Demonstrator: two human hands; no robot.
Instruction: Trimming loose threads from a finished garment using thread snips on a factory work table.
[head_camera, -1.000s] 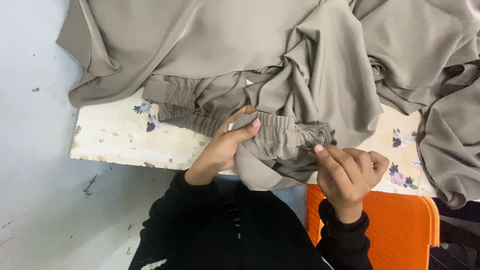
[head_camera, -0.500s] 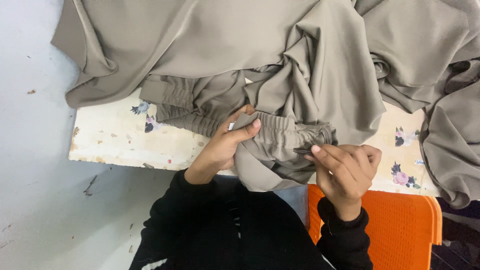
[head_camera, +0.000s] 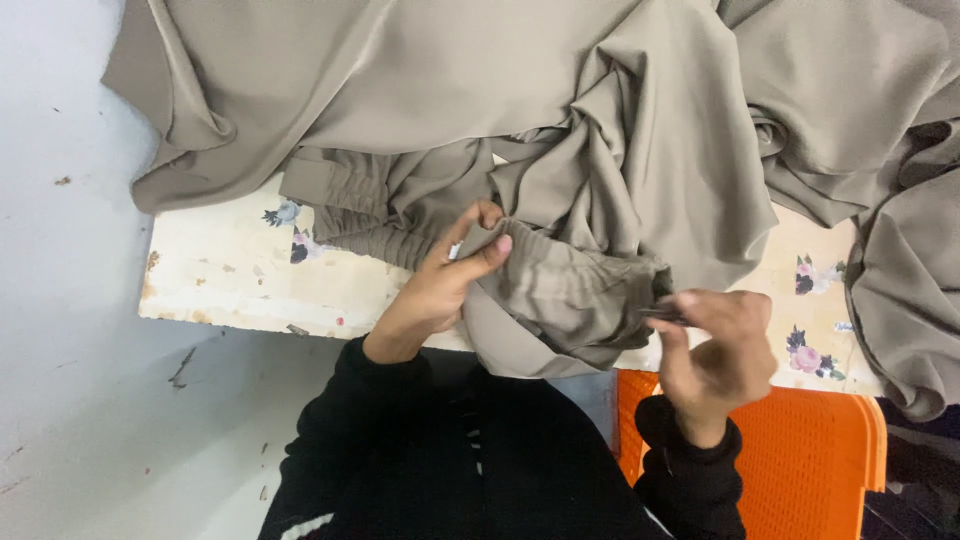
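At table's near edge: taupe woven-fabric garment w/ gathered elastic band (head_camera: 570, 290), left hand (head_camera: 440, 285) pinched on band, right hand (head_camera: 715, 345) clamped on small dark tool (head_camera: 662, 316) — best kept taut btwn hands.

Two bare hands, left hand (head_camera: 440, 285), right hand (head_camera: 715, 350), long black sleeves (head_camera: 690, 480), ribbed cuffs, black top
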